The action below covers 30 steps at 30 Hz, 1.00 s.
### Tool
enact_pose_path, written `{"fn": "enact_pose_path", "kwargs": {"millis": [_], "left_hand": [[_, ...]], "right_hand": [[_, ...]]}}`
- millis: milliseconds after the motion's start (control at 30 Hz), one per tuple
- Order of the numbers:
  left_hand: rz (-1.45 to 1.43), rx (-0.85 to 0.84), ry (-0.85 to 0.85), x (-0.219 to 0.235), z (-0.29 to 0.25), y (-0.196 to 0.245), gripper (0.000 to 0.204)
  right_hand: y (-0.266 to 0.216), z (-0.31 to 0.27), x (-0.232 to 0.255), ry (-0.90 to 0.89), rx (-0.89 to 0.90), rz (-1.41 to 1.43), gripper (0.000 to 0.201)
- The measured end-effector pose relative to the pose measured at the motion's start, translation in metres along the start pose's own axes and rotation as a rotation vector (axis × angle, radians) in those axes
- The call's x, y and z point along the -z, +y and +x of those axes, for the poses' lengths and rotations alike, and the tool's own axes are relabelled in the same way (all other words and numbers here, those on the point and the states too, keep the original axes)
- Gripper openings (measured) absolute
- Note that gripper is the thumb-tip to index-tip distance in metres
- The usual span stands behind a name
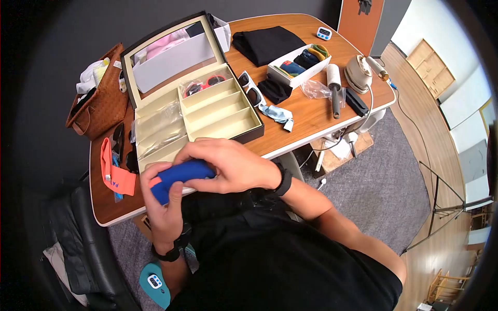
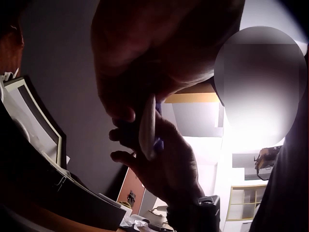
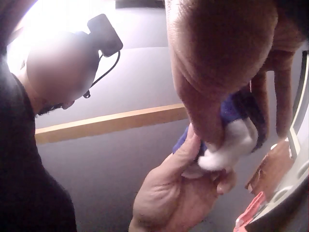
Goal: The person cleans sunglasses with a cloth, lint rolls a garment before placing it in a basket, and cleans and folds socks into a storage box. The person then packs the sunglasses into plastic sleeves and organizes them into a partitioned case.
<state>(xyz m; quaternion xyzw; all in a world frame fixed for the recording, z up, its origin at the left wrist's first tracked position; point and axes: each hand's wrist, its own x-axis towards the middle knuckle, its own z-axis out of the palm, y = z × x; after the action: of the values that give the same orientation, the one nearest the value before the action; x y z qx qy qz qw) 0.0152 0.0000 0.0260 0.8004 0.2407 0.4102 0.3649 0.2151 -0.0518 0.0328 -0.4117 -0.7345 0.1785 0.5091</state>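
Observation:
A rolled blue sock (image 1: 182,175) with a small red-orange patch is held between both hands above the table's front edge. My left hand (image 1: 165,215) grips its left end, thumb on the near side and fingers round the far side. From the right, my right hand (image 1: 233,165) pinches the other end between thumb and fingers. White fabric (image 3: 235,145) shows at the sock's underside in the right wrist view. In front of the hands lies an open display case (image 1: 220,111) with cream compartments; red sunglasses (image 1: 215,81) in clear plastic sit in one.
A white box (image 1: 294,80) of rolled socks stands toward the right, near white sunglasses (image 1: 253,96), a lint roller (image 1: 333,78) and a garment steamer (image 1: 358,72). Leftward are a wicker basket (image 1: 106,111) and a coral band (image 1: 122,179). Black folded cloth (image 1: 267,44) lies behind.

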Motion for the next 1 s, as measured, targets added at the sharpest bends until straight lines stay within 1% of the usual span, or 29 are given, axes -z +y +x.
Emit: {"fn": "enact_pose_path", "kwargs": {"millis": [33,100,133,167,200,233,267,300,333,367,400,433,500,567,600,633,700,833,900,1000], "left_hand": [[0.0,0.001,0.001,-0.003,-0.002,0.0,0.038],[-0.363,0.104,-0.035,-0.011,-0.003,0.003,0.05],[-0.424,0.011,-0.055,-0.014,0.001,0.001,0.058],[-0.425,0.009,-0.052,-0.01,0.001,-0.001,0.058],[-0.412,0.014,-0.071,-0.003,0.002,-0.004,0.059],[-0.401,0.02,-0.089,0.002,0.001,-0.006,0.059],[-0.387,0.037,-0.056,0.004,0.001,-0.006,0.051],[-0.39,0.036,-0.048,0.009,-0.001,-0.01,0.051],[-0.368,0.095,-0.076,0.016,-0.004,-0.016,0.046],[-0.345,0.154,-0.107,0.019,-0.006,-0.019,0.041],[-0.363,0.17,-0.082,0.019,-0.008,-0.016,0.031],[-0.365,0.167,-0.08,0.019,-0.009,-0.017,0.031],[-0.366,0.178,-0.115,0.021,-0.009,-0.021,0.028],[-0.37,0.174,-0.122,0.018,-0.008,-0.02,0.027],[-0.373,0.174,-0.125,0.017,-0.007,-0.019,0.025],[-0.37,0.171,-0.125,0.017,-0.007,-0.019,0.025],[-0.339,0.155,-0.135,0.017,-0.008,-0.019,0.025],[-0.264,0.117,-0.132,0.02,-0.011,-0.022,0.028],[-0.273,0.127,-0.115,0.021,-0.012,-0.023,0.027],[-0.342,0.168,-0.125,0.019,-0.013,-0.023,0.024]], "right_hand": [[0.001,-0.002,0.006,-0.001,0.0,0.0,0.032],[0.003,-0.004,0.022,0.017,0.027,-0.185,0.033],[0.004,-0.006,0.035,0.07,-0.063,-0.193,0.033],[0.009,-0.007,0.053,0.171,-0.033,-0.276,0.033],[0.018,-0.006,0.071,0.312,-0.04,-0.287,0.033],[0.012,-0.005,0.095,0.462,-0.065,-0.407,0.031],[0.019,-0.007,0.12,0.573,-0.106,-0.406,0.033],[0.028,-0.012,0.15,0.627,-0.164,-0.603,0.037],[0.046,-0.018,0.182,0.685,-0.208,-0.595,0.039],[0.051,-0.02,0.207,0.723,-0.279,-0.704,0.043],[0.061,-0.026,0.232,0.667,-0.393,-0.88,0.047],[0.064,-0.028,0.248,0.587,-0.488,-0.936,0.049],[0.098,-0.034,0.276,0.536,-0.615,-1.036,0.046],[0.132,-0.038,0.292,0.356,-0.705,-1.091,0.044],[0.135,-0.034,0.289,0.309,-0.782,-1.037,0.042],[0.139,-0.03,0.283,0.284,-0.804,-1.095,0.039],[0.161,-0.027,0.286,0.2,-0.826,-1.137,0.037],[0.184,-0.024,0.28,0.186,-0.894,-1.197,0.035],[0.193,-0.029,0.275,0.213,-0.808,-1.28,0.032],[0.201,-0.037,0.274,0.219,-0.778,-1.244,0.037]]}}
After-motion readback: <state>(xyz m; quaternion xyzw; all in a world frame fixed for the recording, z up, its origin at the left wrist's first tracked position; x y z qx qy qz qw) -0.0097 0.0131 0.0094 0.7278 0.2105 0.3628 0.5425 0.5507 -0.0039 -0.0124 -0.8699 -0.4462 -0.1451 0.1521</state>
